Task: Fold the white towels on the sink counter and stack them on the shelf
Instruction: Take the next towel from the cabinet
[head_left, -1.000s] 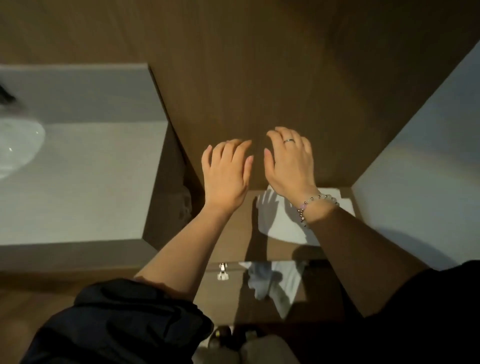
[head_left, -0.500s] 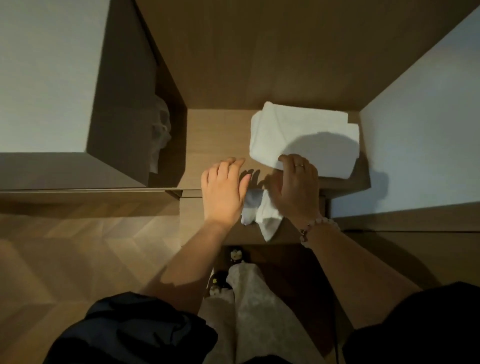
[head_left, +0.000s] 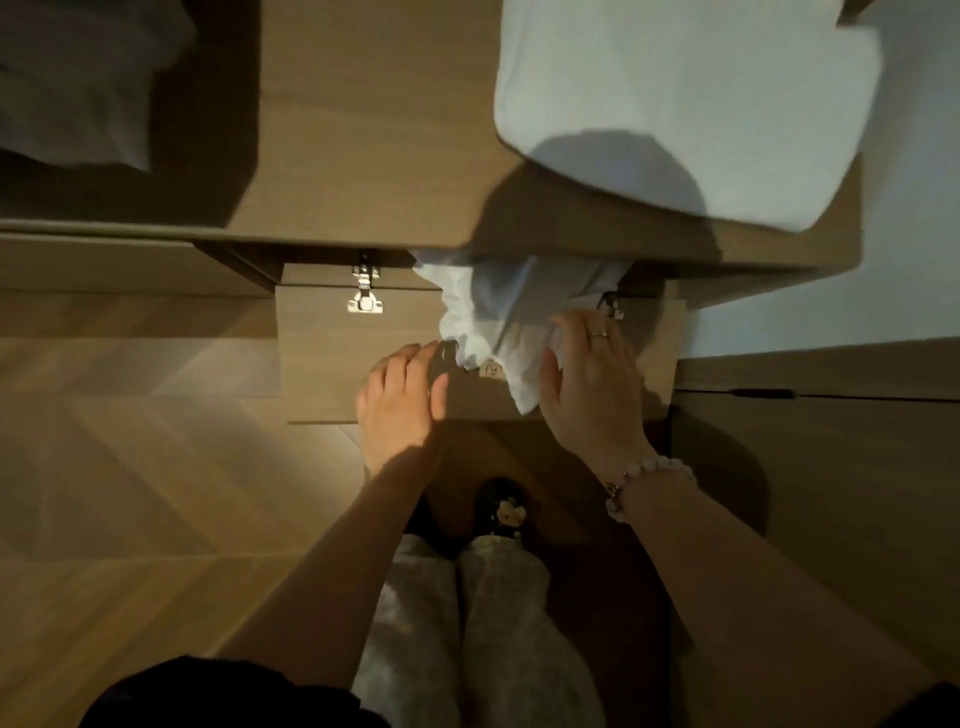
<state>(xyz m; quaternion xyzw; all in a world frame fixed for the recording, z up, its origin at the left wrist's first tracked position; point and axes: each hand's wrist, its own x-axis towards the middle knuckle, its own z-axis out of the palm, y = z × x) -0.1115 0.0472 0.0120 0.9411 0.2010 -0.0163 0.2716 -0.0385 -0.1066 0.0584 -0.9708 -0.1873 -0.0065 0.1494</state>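
Note:
A folded white towel (head_left: 675, 104) lies on the wooden shelf (head_left: 374, 156) at the upper right, its near corner overhanging the shelf's front edge. Below that edge a crumpled white towel (head_left: 498, 317) hangs out of the compartment underneath, over an open cabinet door (head_left: 332, 364). My right hand (head_left: 592, 384), with a ring and a bead bracelet, grips the crumpled towel's right side between thumb and fingers. My left hand (head_left: 400, 400) is just to the towel's left with relaxed fingers, fingertips at the cloth's edge.
A metal hinge (head_left: 365, 296) sits on the open door under the shelf edge. More pale cloth (head_left: 78, 78) lies in the dark compartment at the upper left. A white wall (head_left: 909, 234) bounds the right. My feet (head_left: 501, 512) stand on the wood floor below.
The view has tipped further down and closer. Both hands have dropped from the shelf to the crumpled towel hanging below it. The folded towel stays on the shelf.

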